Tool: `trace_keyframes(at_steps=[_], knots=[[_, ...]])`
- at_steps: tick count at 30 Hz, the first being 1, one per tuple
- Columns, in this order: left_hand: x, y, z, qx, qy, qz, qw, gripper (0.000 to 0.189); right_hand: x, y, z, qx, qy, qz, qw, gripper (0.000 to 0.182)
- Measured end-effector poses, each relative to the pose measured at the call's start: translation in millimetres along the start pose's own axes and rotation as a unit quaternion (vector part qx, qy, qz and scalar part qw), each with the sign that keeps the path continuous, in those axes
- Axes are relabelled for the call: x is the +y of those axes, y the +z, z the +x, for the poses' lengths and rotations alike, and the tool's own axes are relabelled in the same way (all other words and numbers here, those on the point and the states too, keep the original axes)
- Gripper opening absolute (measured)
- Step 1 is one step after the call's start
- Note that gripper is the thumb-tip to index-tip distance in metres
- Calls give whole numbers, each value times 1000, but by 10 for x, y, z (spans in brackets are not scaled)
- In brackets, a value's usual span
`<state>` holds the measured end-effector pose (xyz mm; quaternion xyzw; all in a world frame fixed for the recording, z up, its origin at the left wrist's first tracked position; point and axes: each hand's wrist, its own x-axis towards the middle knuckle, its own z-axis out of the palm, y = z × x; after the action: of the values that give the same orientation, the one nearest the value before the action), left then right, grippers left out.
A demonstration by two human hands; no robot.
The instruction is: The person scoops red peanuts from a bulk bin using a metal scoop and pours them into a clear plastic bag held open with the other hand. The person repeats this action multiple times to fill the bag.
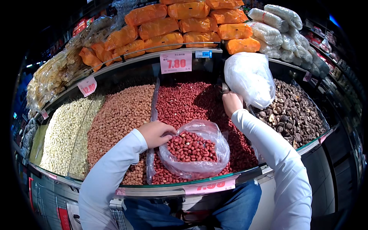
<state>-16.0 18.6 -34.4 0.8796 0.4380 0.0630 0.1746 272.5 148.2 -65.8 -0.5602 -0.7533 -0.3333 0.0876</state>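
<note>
An opened clear plastic bag [222, 149] holds red-skinned peanuts [189, 146] and rests on the loose red peanuts [184, 100] of the middle bin. With thumb and fingers, my left hand [159, 133] pinches the bag's left rim. My right hand [232, 103] is closed at the far right side of the same bin, beside the divider. A metal handle [225, 87] sticks out above that fist; the rest of it is hidden, so what it belongs to cannot be told. Just right of the fist sits a bundle of white plastic bags [249, 79].
Left of the peanuts are bins of paler brown peanuts [123, 115] and cream-coloured kernels [66, 129]. Dried mushrooms [290, 115] fill the right bin. A glass front edge [172, 184] runs before me. Orange packages [164, 40] and clear-wrapped packages [267, 34] are stacked behind.
</note>
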Motion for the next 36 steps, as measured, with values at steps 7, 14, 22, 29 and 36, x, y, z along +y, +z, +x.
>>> trace_keyframes(at_steps=[7, 14, 22, 29, 36], knots=[[40, -22, 22, -8, -15, -9, 1000, 27, -13, 186, -55, 6, -13, -60, 998, 15], [30, -13, 39, -10, -11, -7, 1000, 28, -65, 206, -92, -56, -96, -4, 994, 10], [38, -32, -3, -18, -23, 0, 1000, 29, -305, -93, -148, -62, -144, 22, 987, 15], [31, -23, 8, -26, -19, 3, 999, 30, -345, -176, -191, -45, -83, 143, 985, 12], [3, -28, 7, -39, -28, -3, 999, 31, -452, -214, -227, -31, -58, 237, 969, 10]])
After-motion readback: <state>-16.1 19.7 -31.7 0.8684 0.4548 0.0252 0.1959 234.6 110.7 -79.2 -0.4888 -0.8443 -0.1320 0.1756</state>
